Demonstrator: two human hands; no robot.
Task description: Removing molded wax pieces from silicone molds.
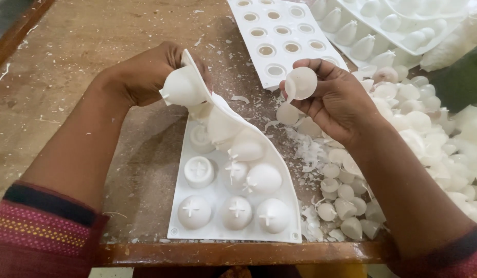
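The left hand point(146, 77) pinches the far corner of a white silicone mould point(233, 185), its grip closed on the sheet and peeling it up off the bench point(94, 41). The mould is soft and floppy, curling over on itself; its underside faces up, showing rows of round bulges, each marked with a raised cross. Its near edge lies flat by the bench's front rim. The right hand point(336, 100) holds a small white cast point(301, 82), round and smooth, pinched between thumb and fingertips above the bench. Beside it lies a pile point(403, 128) of similar white pieces and flakes. A second mould point(279, 31), cups upward, lies farther back.
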